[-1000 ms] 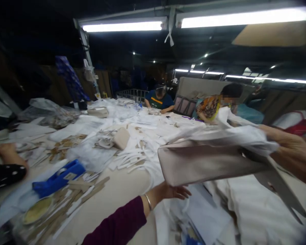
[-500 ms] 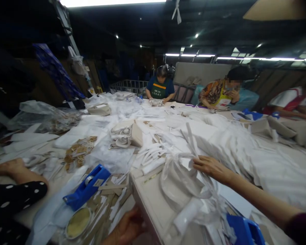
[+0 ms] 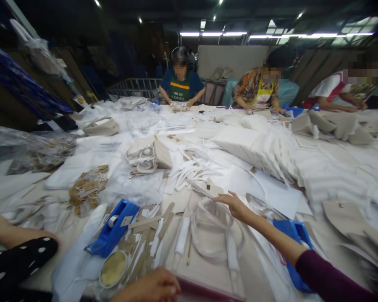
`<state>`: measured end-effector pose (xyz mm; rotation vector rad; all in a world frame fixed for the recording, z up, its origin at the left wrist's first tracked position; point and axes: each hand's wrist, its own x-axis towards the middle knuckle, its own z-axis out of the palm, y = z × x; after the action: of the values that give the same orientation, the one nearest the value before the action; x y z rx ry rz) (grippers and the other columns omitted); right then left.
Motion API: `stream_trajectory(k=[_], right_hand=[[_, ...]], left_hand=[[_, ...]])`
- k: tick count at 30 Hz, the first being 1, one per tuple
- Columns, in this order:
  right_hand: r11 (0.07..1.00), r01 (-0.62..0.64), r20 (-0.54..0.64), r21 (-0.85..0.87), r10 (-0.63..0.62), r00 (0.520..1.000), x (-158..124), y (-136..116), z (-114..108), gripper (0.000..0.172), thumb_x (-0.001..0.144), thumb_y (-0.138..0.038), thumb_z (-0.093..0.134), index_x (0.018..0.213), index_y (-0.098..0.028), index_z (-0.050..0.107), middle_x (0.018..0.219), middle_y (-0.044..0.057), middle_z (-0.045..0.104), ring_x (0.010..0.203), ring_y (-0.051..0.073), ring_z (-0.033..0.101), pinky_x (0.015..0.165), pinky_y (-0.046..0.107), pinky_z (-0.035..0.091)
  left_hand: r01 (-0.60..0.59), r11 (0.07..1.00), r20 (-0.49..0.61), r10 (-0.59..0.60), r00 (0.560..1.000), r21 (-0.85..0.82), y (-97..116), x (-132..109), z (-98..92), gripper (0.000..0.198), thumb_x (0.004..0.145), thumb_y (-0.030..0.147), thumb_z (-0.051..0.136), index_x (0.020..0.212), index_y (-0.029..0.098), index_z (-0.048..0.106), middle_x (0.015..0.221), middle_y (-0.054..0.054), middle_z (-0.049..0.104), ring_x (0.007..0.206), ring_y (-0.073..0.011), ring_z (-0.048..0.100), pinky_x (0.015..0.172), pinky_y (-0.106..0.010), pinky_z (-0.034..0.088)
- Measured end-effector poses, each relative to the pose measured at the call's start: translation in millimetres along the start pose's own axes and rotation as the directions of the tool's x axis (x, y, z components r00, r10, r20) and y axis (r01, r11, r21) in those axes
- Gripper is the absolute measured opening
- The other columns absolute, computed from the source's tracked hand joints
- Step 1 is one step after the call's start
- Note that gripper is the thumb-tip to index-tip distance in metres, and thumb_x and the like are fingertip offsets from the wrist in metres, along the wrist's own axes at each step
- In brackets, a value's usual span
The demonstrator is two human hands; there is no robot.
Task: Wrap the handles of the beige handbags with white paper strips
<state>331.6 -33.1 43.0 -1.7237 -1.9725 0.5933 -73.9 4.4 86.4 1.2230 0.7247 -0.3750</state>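
A light beige bag [image 3: 204,268] lies in front of me, its looped strap [image 3: 208,235] on top and white wrapping around parts of it. My right hand [image 3: 234,204] reaches over the bag's far side, fingers partly spread, at the strap and beside a thin grey-beige strip; whether the fingertips grip anything is unclear. Close to the bag's near left corner, my left hand [image 3: 156,287] has its fingers curled, and what they hold, if anything, is hidden.
Blue tape dispensers [image 3: 115,228] [image 3: 294,243] stand left and right of the bag. A round tin [image 3: 113,269] sits near my left hand. White-wrapped pieces [image 3: 271,155] are stacked at right. A co-worker's arm [image 3: 15,237] rests at far left; other people [image 3: 181,90] work across the table.
The view has shifted downward. The bag has turned and lies flatter, its strap lower. My right hand has moved left and its fingers have spread somewhat.
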Motion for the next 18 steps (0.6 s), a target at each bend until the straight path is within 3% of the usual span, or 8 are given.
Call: stream_trajectory(k=[2, 4, 6, 8, 10, 11, 14, 18], right_hand=[[0.944, -0.239, -0.216, 0.228, 0.289, 0.933, -29.4, 2.5, 12.1, 0.059, 0.069, -0.008, 0.036, 0.122, -0.025, 0.056, 0.125, 0.006, 0.059, 0.115, 0.021, 0.055, 0.103, 0.048, 0.037], [0.787, -0.416, -0.327, 0.456, 0.583, 0.744, -59.0, 2.7, 30.9, 0.048, 0.073, -0.023, 0.043, 0.119, -0.019, 0.056, 0.125, 0.011, 0.057, 0.107, 0.024, 0.060, 0.094, 0.045, 0.046], [0.573, -0.516, -0.278, 0.637, 0.795, 0.539, -81.4, -0.7, 51.9, 0.050, 0.073, -0.040, 0.050, 0.117, -0.017, 0.055, 0.118, 0.015, 0.060, 0.099, 0.027, 0.063, 0.087, 0.044, 0.050], [0.359, -0.535, -0.125, 0.765, 0.897, 0.423, -91.2, -7.3, 69.6, 0.058, 0.070, -0.051, 0.054, 0.116, -0.016, 0.055, 0.109, 0.014, 0.063, 0.093, 0.028, 0.065, 0.079, 0.043, 0.053], [0.223, -0.529, -0.008, 0.819, 0.926, 0.378, -88.3, -15.2, 80.4, 0.059, 0.067, -0.053, 0.057, 0.115, -0.018, 0.055, 0.103, 0.012, 0.064, 0.088, 0.028, 0.066, 0.072, 0.042, 0.054], [0.210, -0.529, -0.002, 0.822, 0.930, 0.367, -83.5, -19.4, 82.9, 0.057, 0.066, -0.051, 0.058, 0.113, -0.019, 0.056, 0.102, 0.010, 0.064, 0.088, 0.029, 0.066, 0.072, 0.043, 0.054], [0.340, -0.539, -0.170, 0.771, 0.925, 0.339, -66.3, -34.9, 82.1, 0.043, 0.067, -0.039, 0.057, 0.105, -0.020, 0.059, 0.104, 0.010, 0.064, 0.099, 0.031, 0.060, 0.089, 0.049, 0.048], [0.490, -0.460, -0.359, 0.740, 0.867, 0.347, -56.9, -73.8, 71.1, 0.046, 0.060, -0.022, 0.060, 0.106, -0.025, 0.059, 0.114, 0.007, 0.061, 0.112, 0.028, 0.053, 0.105, 0.046, 0.036]], left_hand=[[-0.095, 0.995, -0.165, 0.092, 0.982, -0.007, 28.7, 14.2, -24.5, 0.040, 0.073, 0.050, 0.054, 0.094, 0.017, 0.063, 0.074, -0.003, 0.065, 0.064, -0.0185, 0.062, 0.058, -0.028, 0.044], [-0.206, 0.972, -0.376, 0.233, 0.897, 0.112, 54.1, 37.5, -46.0, 0.040, 0.073, 0.047, 0.055, 0.096, 0.015, 0.060, 0.077, -0.004, 0.064, 0.069, -0.0182, 0.061, 0.063, -0.028, 0.045], [-0.226, 0.928, -0.476, 0.349, 0.807, 0.297, 72.6, 65.7, -58.8, 0.037, 0.072, 0.043, 0.056, 0.096, 0.014, 0.061, 0.083, -0.005, 0.063, 0.079, -0.0195, 0.059, 0.072, -0.031, 0.046], [-0.205, 0.872, -0.478, 0.425, 0.769, 0.445, 85.0, 93.7, -59.8, 0.035, 0.073, 0.039, 0.055, 0.098, 0.015, 0.061, 0.088, -0.006, 0.063, 0.085, -0.0204, 0.058, 0.079, -0.033, 0.046], [-0.215, 0.803, -0.423, 0.496, 0.758, 0.556, 94.6, 117.0, -50.5, 0.032, 0.074, 0.036, 0.055, 0.099, 0.016, 0.062, 0.092, -0.007, 0.062, 0.088, -0.0205, 0.057, 0.083, -0.035, 0.046], [-0.234, 0.765, -0.386, 0.533, 0.753, 0.600, 99.5, 126.3, -43.4, 0.031, 0.074, 0.034, 0.055, 0.098, 0.016, 0.062, 0.094, -0.007, 0.061, 0.090, -0.0207, 0.056, 0.085, -0.035, 0.046], [-0.305, 0.709, -0.269, 0.574, 0.773, 0.636, 116.7, 146.1, -17.9, 0.029, 0.074, 0.033, 0.055, 0.096, 0.016, 0.065, 0.095, -0.009, 0.062, 0.092, -0.0219, 0.056, 0.085, -0.035, 0.046], [-0.333, 0.876, -0.190, 0.414, 0.890, 0.349, 136.8, 155.5, 17.3, 0.045, 0.073, 0.047, 0.058, 0.100, 0.013, 0.067, 0.095, -0.010, 0.067, 0.092, -0.0249, 0.061, 0.085, -0.038, 0.048]])
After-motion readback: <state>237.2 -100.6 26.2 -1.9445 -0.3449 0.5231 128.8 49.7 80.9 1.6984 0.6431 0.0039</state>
